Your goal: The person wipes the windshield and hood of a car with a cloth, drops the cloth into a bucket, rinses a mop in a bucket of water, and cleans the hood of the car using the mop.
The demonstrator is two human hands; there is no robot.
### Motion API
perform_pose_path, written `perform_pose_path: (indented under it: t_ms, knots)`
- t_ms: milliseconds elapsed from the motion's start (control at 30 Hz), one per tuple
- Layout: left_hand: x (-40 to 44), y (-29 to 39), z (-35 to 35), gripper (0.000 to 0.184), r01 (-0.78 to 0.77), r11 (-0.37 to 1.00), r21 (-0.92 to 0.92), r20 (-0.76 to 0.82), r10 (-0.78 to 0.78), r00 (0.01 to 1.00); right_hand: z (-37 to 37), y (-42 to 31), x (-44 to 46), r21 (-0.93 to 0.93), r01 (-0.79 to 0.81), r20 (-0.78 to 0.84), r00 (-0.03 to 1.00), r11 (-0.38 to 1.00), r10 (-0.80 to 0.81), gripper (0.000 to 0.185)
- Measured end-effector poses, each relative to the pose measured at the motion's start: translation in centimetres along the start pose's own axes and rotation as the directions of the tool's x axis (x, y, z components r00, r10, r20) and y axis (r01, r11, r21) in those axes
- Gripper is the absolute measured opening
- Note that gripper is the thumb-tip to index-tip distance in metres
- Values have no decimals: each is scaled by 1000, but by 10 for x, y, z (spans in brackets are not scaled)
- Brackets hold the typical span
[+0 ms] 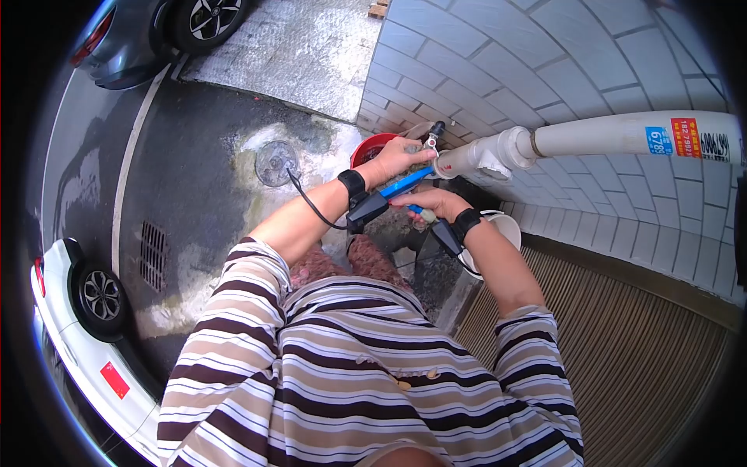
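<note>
My left hand (398, 158) reaches to a small metal tap (433, 140) with a black handle by the wall, its thumb and fingers closed around the lower part. Below it, my right hand (443, 204) is closed around a blue-handled tool (406, 184). One long blue part slants up toward the tap; a shorter blue piece (416, 208) shows at my right fingers. The tool's working end is hidden, so its exact kind cannot be told. Beyond my left hand is a red basin (372, 146), partly covered. Black straps with cabled boxes sit at both wrists.
A thick white drainpipe (607, 135) with stickers runs along the tiled wall (498, 62). Beside my right forearm stands a white bucket (504, 228). A ribbed shutter (599, 342) lies right; a round cover (276, 163), floor grate (153, 255) and parked cars are left.
</note>
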State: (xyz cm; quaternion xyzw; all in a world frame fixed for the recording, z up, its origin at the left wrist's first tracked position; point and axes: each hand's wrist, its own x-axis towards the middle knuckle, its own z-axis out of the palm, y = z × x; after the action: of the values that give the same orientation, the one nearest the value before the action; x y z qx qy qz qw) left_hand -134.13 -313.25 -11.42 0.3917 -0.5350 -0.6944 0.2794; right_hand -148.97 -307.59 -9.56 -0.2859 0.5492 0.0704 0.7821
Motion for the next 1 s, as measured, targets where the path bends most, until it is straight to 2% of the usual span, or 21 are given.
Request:
perform_pose_path:
  t_ms: [133,233,433,500,533,633,700,733,767,800,833,900,967,1000]
  knots:
    - [3,-8,-1,51,7,978,206,-131,21,991,5,1,0,-113,67,-181,980,991,-87,31]
    - [3,-11,2,51,-74,961,268,-201,130,971,7,4,1,-118,70,-247,964,991,-97,34]
    - [7,-7,6,50,-28,930,366,-163,94,982,0,13,7,-185,82,-392,907,979,-150,38]
    - [11,-14,6,46,-25,956,292,-133,66,989,-3,17,13,-236,42,-446,883,971,-147,43]
    - [13,-18,6,44,-21,967,255,-117,53,992,-5,18,14,-323,11,-494,851,946,-179,46]
    - [13,-20,-11,38,161,979,-129,195,-134,972,-5,22,11,-548,-128,-620,726,826,-299,55]
    - [13,-4,-14,47,236,910,-340,112,-211,971,-1,24,9,-646,-260,-686,610,717,-397,59]
    - [13,3,-15,54,262,857,-444,75,-256,964,3,18,3,-645,-282,-689,616,711,-381,58]
    - [18,9,-15,73,325,860,-392,5,-352,936,8,11,-3,-644,-302,-692,622,703,-366,58]
    - [24,6,-15,78,287,905,-313,-14,-306,952,11,6,-6,-641,-322,-696,627,696,-350,57]
    - [30,1,-13,83,246,942,-231,-26,-258,966,13,7,-4,-666,-334,-699,591,668,-402,56]
    - [41,-6,-3,98,156,981,111,-71,-149,986,15,8,2,-706,-364,-696,514,607,-501,55]
    - [34,15,7,87,195,962,192,-3,-198,980,15,10,5,-730,-354,-678,480,584,-556,52]
    - [34,14,10,84,228,926,300,-23,-232,972,17,10,6,-742,-348,-668,464,573,-582,51]
